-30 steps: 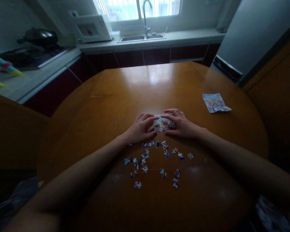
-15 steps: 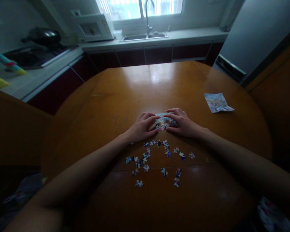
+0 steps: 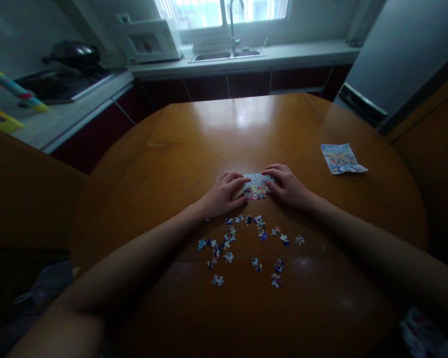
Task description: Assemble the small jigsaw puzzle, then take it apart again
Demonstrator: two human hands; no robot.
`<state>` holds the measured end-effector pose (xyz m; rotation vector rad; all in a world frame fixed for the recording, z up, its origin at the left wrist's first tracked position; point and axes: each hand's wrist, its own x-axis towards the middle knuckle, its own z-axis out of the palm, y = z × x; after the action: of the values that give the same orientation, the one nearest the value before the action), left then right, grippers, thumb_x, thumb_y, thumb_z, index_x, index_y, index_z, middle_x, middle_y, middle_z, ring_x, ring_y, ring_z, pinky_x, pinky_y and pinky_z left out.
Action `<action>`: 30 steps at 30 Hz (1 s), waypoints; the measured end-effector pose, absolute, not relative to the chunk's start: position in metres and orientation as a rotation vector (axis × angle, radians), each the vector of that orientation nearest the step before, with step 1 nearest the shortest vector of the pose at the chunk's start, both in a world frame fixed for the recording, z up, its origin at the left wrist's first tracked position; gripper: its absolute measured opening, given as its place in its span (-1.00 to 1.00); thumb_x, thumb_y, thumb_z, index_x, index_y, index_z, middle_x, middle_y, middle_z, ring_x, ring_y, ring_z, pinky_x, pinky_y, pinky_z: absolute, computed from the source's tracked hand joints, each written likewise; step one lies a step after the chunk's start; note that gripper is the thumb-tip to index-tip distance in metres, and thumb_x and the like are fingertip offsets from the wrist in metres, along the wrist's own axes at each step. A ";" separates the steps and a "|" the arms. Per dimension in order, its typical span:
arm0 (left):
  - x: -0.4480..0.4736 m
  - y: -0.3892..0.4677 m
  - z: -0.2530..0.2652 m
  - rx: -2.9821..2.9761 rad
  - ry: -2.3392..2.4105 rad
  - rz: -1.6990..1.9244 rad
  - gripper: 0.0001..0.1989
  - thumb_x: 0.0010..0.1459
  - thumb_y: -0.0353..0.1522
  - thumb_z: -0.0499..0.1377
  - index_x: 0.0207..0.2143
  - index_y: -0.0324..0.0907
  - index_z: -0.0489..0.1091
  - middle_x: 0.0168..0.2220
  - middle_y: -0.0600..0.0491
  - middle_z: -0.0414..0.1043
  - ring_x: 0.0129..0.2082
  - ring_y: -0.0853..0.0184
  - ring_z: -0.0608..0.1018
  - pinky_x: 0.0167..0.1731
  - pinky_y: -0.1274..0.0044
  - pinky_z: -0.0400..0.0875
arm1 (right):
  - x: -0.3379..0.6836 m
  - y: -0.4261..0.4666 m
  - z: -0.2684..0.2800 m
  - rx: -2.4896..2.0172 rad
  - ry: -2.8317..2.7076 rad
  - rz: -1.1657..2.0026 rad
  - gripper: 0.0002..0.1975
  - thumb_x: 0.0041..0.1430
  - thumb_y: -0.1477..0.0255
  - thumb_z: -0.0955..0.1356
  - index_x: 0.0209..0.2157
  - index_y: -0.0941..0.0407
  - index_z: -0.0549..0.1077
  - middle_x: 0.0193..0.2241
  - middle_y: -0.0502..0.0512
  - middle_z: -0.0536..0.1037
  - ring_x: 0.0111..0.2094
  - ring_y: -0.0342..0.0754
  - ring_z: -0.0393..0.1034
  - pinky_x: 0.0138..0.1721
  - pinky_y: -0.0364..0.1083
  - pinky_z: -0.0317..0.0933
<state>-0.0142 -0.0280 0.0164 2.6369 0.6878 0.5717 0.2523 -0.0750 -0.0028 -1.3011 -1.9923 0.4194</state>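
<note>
A partly assembled jigsaw puzzle [image 3: 257,188] lies flat on the table, its lower edge uneven with knobs and notches. My left hand [image 3: 227,193] grips its left side, with the index finger along the upper left and the thumb at the lower left corner. On the other side, my right hand [image 3: 285,185] has its fingertips on the upper right edge and its thumb against the right side. Loose jigsaw pieces [image 3: 227,238] are scattered between my forearms, several of them touching or overlapping.
A creased printed sheet [image 3: 342,159] rests on the right of the wooden table [image 3: 209,134]. Beyond the table are a counter with a sink [image 3: 212,56], a microwave [image 3: 151,42] and a pan [image 3: 74,53] on the stove. A fridge [image 3: 392,59] stands at the right.
My right thumb has moved up from the puzzle's lower edge to its right side, uncovering more of the puzzle. My left hand keeps its hold. The whole view has shifted slightly.
</note>
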 end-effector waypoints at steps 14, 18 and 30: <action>-0.012 -0.020 0.005 2.454 0.810 0.912 -0.83 0.25 -0.42 0.22 -0.10 -0.15 0.49 -0.18 -0.02 0.49 -0.14 0.27 0.50 -0.12 0.38 0.46 | 0.256 -0.074 -0.007 -1.285 -1.855 0.479 -0.84 0.23 0.44 0.34 -0.22 0.07 0.58 -0.11 0.21 0.51 -0.02 0.13 0.40 0.09 0.22 0.28; -0.012 -0.021 0.007 2.423 0.846 0.912 -0.85 0.25 -0.44 0.20 -0.13 -0.16 0.49 -0.20 -0.02 0.49 -0.19 0.29 0.50 -0.15 0.39 0.47 | 0.256 -0.074 -0.006 -1.285 -1.848 0.469 -0.84 0.22 0.44 0.35 -0.23 0.08 0.59 -0.14 0.22 0.52 -0.03 0.15 0.41 0.07 0.22 0.29; -0.012 -0.021 0.006 2.412 0.860 0.909 -0.86 0.25 -0.43 0.20 -0.15 -0.17 0.50 -0.21 -0.02 0.50 -0.20 0.29 0.50 -0.18 0.41 0.47 | 0.255 -0.074 -0.006 -1.288 -1.832 0.463 -0.86 0.22 0.44 0.35 -0.26 0.07 0.59 -0.16 0.20 0.53 -0.07 0.12 0.42 0.04 0.20 0.31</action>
<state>-0.0118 -0.0207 0.0058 2.4122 0.8599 0.9085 0.2549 -0.0741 -0.0056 -1.2881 -1.8319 0.4628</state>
